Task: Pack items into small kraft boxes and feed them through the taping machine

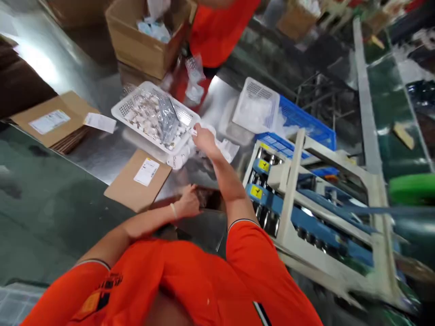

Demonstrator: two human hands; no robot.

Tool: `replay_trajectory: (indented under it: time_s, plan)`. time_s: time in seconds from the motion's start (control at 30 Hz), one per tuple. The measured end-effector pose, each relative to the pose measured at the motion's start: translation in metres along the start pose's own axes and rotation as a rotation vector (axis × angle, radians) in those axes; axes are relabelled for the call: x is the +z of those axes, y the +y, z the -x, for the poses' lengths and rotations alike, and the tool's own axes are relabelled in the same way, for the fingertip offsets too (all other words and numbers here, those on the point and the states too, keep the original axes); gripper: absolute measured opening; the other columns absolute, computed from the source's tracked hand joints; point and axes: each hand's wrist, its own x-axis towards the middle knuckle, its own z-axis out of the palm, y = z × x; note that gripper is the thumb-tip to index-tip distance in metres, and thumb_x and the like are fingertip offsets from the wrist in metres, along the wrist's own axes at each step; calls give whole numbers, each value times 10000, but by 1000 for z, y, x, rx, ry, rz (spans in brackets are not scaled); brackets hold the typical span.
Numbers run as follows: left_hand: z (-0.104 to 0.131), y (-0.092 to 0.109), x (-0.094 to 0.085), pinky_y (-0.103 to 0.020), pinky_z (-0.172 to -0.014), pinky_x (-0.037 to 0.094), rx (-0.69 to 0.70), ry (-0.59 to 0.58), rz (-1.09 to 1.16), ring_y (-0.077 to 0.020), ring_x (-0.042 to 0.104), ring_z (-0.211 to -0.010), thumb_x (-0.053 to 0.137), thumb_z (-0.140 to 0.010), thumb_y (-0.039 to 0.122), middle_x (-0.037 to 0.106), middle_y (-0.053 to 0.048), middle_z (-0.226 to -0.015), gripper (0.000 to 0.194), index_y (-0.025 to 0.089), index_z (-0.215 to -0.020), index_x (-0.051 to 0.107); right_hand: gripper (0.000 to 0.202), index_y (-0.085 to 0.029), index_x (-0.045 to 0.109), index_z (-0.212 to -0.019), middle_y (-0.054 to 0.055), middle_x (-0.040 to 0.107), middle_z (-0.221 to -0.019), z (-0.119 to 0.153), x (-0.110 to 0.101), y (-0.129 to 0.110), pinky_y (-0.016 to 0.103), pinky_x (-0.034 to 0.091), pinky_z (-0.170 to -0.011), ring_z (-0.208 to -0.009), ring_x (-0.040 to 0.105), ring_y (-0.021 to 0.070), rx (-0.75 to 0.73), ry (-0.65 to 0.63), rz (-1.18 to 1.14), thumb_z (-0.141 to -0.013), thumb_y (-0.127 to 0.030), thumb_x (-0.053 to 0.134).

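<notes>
My right hand (204,139) is closed at the right end of a white plastic basket (127,118), its fingers by the rim; what they pinch is too small to make out. Small wrapped pieces (146,113) and clear plastic bags fill the basket. My left hand (189,202), with a band on its wrist, is at the table's front edge beside a brown box (214,199); its fingers are curled, and what they hold is hidden. Just left of it lies a flat cardboard piece (136,192) with a white label (147,172).
Cardboard sheets (70,102) lie at the left. An open carton (136,47) stands behind the basket, near a person in orange (217,34). On the right are a white basket (256,86), a blue crate (306,117) and a machine with rollers (288,203).
</notes>
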Motion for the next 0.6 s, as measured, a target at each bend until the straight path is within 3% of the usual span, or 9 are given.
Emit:
replay_trajectory:
  time_s: [0.1, 0.17, 0.27, 0.33, 0.4, 0.47, 0.53, 0.6]
  plan:
    - [3, -4, -5, -607, -1242, 346, -24, 19, 38, -293, 692, -901, 665, -1027, 525, 748, -106, -681, 450, 166, -823, 845, 422, -188, 774, -1390, 105, 845, -1173, 89, -29, 63, 351, 544, -1001, -1132, 761, 296, -97, -97, -96, -1006, -293, 634]
    - [3, -5, -7, -577, -1247, 330, -25, 59, 78, -260, 666, -870, 637, -1043, 497, 731, -81, -671, 439, 179, -808, 827, 332, -211, 853, -1222, 63, 864, -1080, 149, -33, 82, 307, 549, -941, -1093, 782, 278, -131, -270, -131, -933, -276, 702]
    - [4, -6, -10, -567, -1257, 291, -43, 71, 101, -236, 639, -849, 607, -1059, 501, 721, -66, -693, 461, 170, -812, 812, 239, -206, 897, -1015, 97, 879, -1032, 215, -10, 70, 293, 579, -894, -1072, 820, 297, -75, -557, -69, -825, -168, 756]
    - [5, -5, -11, -563, -1257, 267, -76, 36, 86, -233, 623, -834, 637, -1032, 532, 702, -62, -671, 476, 165, -780, 803, 218, -205, 901, -937, 143, 881, -1002, 236, 13, 52, 309, 612, -887, -1037, 843, 313, -36, -641, -9, -801, -129, 749]
    - [5, -2, -10, -551, -1252, 259, -99, 19, 56, -229, 609, -814, 667, -1001, 551, 697, -54, -645, 465, 181, -757, 808, 209, -227, 902, -897, 168, 876, -957, 238, 28, 41, 323, 639, -867, -970, 857, 314, -46, -636, 22, -816, -134, 734]
    - [4, 0, -10, -539, -1240, 268, -108, 37, 23, -229, 610, -803, 676, -989, 564, 720, -52, -652, 451, 197, -773, 827, 217, -234, 895, -878, 172, 871, -933, 215, 27, 40, 341, 648, -871, -938, 857, 313, -86, -591, 41, -854, -138, 702]
    - [2, 2, -11, -537, -1234, 283, -104, 53, -13, -235, 629, -804, 657, -1008, 574, 759, -65, -693, 467, 195, -810, 845, 229, -209, 878, -879, 154, 860, -902, 167, 14, 41, 358, 644, -901, -946, 844, 306, -109, -458, -41, -900, -136, 662]
    - [1, 3, -11, -540, -1236, 300, -95, 36, -38, -239, 656, -812, 639, -1032, 584, 784, -79, -734, 496, 181, -840, 854, 241, -183, 856, -917, 108, 833, -854, 100, -2, 36, 343, 635, -912, -937, 817, 271, -83, -237, -289, -946, -143, 620]
